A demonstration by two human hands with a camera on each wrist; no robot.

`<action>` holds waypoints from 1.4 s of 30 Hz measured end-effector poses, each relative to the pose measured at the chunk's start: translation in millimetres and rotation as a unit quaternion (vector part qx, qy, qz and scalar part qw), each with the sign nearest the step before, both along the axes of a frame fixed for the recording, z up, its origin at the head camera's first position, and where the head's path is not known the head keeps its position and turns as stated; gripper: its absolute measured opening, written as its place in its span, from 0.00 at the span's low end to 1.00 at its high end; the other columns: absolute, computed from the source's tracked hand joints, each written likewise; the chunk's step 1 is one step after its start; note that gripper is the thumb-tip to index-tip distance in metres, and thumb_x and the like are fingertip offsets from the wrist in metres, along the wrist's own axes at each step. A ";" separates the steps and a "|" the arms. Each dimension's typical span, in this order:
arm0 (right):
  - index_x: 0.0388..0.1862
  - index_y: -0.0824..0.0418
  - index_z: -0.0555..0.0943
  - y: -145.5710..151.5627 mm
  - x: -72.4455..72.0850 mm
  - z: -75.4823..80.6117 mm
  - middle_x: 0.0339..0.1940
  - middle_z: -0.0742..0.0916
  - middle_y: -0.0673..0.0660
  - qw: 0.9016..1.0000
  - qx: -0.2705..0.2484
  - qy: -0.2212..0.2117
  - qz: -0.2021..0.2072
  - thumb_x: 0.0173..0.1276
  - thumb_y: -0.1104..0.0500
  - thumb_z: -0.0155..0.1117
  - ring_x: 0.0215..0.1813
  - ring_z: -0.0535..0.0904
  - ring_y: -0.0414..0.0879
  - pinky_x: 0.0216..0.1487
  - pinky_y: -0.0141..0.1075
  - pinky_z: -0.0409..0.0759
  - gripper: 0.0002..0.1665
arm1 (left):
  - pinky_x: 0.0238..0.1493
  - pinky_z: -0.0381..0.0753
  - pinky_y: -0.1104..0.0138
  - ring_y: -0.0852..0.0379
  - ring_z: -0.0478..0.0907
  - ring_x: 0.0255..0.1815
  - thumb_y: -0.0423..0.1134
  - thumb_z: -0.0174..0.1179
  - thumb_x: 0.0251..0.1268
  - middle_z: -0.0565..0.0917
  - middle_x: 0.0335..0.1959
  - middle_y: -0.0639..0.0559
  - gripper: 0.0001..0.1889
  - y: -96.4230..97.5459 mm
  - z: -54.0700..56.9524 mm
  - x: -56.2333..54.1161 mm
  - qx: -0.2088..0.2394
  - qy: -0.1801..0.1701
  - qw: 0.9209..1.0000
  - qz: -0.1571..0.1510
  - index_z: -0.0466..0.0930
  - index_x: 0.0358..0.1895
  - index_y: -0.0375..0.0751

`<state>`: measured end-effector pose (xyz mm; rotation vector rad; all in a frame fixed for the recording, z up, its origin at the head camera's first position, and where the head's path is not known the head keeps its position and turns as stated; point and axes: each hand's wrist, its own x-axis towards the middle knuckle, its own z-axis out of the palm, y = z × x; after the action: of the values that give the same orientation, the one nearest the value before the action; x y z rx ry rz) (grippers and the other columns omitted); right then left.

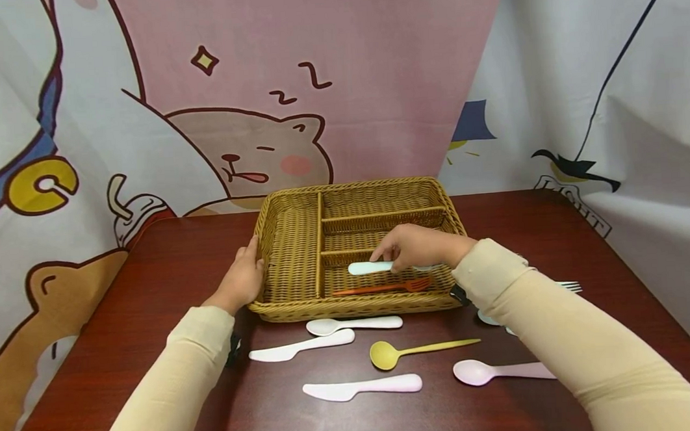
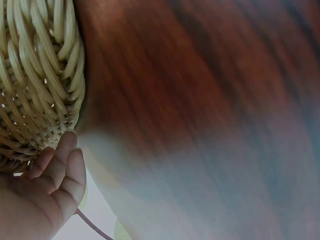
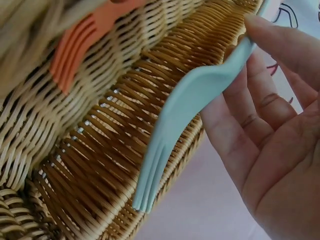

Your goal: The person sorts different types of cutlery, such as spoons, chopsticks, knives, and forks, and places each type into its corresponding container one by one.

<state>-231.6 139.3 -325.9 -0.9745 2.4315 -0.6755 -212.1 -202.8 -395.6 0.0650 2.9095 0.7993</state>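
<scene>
In the head view a brown wicker basket (image 1: 294,311) with several compartments stands on the table. My right hand (image 1: 419,245) pinches a pale blue fork (image 1: 368,267) above the front right compartment. The right wrist view shows that fork's (image 3: 175,107) tines pointing down, with thumb and fingers on its handle. Beneath it an orange fork (image 1: 378,289) lies in that compartment. At the basket's left side my left hand (image 1: 240,279) rests against the outer wall; in the left wrist view its fingers (image 2: 74,172) look fairly straight and touch the weave.
In front of the basket lie a white spoon (image 1: 356,324), a white knife (image 1: 302,346), a yellow spoon (image 1: 384,355), a pale pink knife (image 1: 362,387) and a pink spoon (image 1: 476,372). More cutlery, including a fork (image 1: 570,286), is partly hidden by my right sleeve. A printed curtain (image 1: 373,77) hangs behind.
</scene>
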 end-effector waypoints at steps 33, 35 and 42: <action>0.52 0.55 0.85 -22.2 7.2 -23.4 0.42 0.85 0.52 0.992 0.124 -0.027 0.005 0.61 0.73 0.64 0.44 0.79 0.44 0.41 0.36 0.79 0.22 | 0.67 0.61 0.45 0.34 0.59 0.69 0.33 0.43 0.75 0.51 0.71 0.27 0.37 1.2 2.6 -1.0 0.028 -0.028 0.999 0.008 0.31 0.77 0.35; 0.53 0.56 0.85 -22.6 7.2 -23.7 0.42 0.85 0.53 0.992 0.127 -0.022 0.005 0.61 0.74 0.64 0.45 0.80 0.45 0.42 0.37 0.80 0.23 | 0.67 0.61 0.45 0.34 0.59 0.69 0.33 0.43 0.75 0.51 0.71 0.27 0.37 1.2 2.3 -0.8 0.029 -0.027 0.999 0.008 0.31 0.77 0.35; 0.55 0.60 0.84 -19.9 7.3 -15.8 0.44 0.86 0.57 0.995 0.101 -0.016 -0.006 0.58 0.74 0.65 0.45 0.81 0.46 0.42 0.37 0.80 0.25 | 0.68 0.60 0.45 0.34 0.58 0.70 0.34 0.43 0.75 0.51 0.71 0.27 0.37 0.2 2.1 -0.9 0.032 -0.026 0.999 0.008 0.31 0.77 0.35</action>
<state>-224.3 119.4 -341.7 -0.8626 2.4237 -0.4347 -213.0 -202.6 -393.6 0.0271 2.8395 0.8839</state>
